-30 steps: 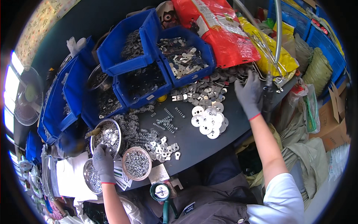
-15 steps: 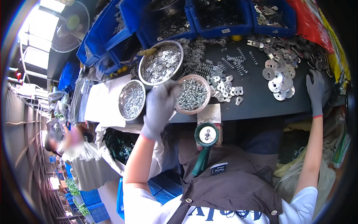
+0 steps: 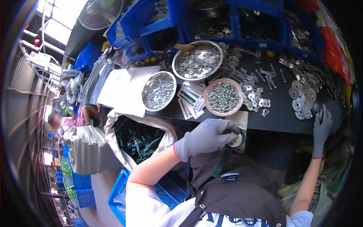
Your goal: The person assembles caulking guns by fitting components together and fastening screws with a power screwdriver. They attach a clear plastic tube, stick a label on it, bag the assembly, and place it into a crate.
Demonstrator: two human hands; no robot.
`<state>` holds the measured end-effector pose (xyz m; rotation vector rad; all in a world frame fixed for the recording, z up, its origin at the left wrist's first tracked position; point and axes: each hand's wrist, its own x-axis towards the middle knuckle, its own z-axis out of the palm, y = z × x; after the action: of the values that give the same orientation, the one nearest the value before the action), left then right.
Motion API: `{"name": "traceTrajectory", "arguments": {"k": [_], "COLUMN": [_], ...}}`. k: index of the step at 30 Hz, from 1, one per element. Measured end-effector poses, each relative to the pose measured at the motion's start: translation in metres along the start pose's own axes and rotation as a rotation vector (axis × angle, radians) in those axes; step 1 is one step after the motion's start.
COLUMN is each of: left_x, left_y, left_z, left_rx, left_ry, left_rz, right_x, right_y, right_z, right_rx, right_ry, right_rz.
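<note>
My left hand (image 3: 208, 138), in a grey glove, is over the round head of a green-handled part (image 3: 236, 140) in front of me. Its fingers are bent and pinched together at the pale round face; whatever they hold is hidden. A green strip-like handle (image 3: 222, 164) runs from that head toward my apron. At the right my gloved right hand (image 3: 321, 126) rests at the table edge with fingers apart. Its fingertips are beside a small grey disc (image 3: 315, 108), next to a pile of flat metal discs (image 3: 302, 98). Whether they touch it is unclear.
A pink-rimmed bowl of screws (image 3: 224, 97), a steel bowl of small plates (image 3: 198, 61) and a steel bowl of small parts (image 3: 159, 91) stand on the dark table. Blue bins (image 3: 249, 26) line the back. A sack of green parts (image 3: 140, 138) is at the left; a person is beyond.
My left hand has moved from beside the screw bowl down and right onto the round green head. My right hand has gone lower, to the discs' edge. The whole view has shifted.
</note>
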<state>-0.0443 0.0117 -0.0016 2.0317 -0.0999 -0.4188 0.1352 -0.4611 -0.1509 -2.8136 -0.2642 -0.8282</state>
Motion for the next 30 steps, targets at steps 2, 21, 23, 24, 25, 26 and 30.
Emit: {"name": "traceTrajectory", "arguments": {"k": [2, 21, 23, 24, 25, 26, 30], "left_x": [-0.008, -0.019, -0.018, -0.017, -0.016, -0.016, -0.027], "left_y": [-0.008, -0.167, -0.165, -0.161, -0.155, -0.147, -0.098], "left_z": [-0.007, -0.153, -0.153, -0.153, -0.15, -0.145, -0.099], "left_rx": [0.27, 0.993, 1.016, 1.025, 1.003, 0.98, 0.835], "left_ry": [0.215, 0.985, 1.027, 1.027, 1.045, 1.061, 0.976], "left_rz": [0.165, -0.086, 0.0, 0.005, 0.067, 0.129, 0.259], "right_x": [-0.008, 0.013, 0.017, 0.012, 0.003, -0.001, 0.002], "right_y": [0.012, -0.031, -0.106, -0.145, -0.184, -0.219, -0.294], "right_z": [0.003, -0.062, -0.089, -0.105, -0.116, -0.122, -0.123], "right_rx": [-0.068, 0.035, 0.625, 0.714, 0.757, 0.875, 1.033], "right_ry": [0.038, -0.234, -0.279, -0.338, -0.345, -0.501, -0.736], "right_rz": [-0.13, 0.228, 0.342, 0.282, 0.146, 0.105, -0.271]}}
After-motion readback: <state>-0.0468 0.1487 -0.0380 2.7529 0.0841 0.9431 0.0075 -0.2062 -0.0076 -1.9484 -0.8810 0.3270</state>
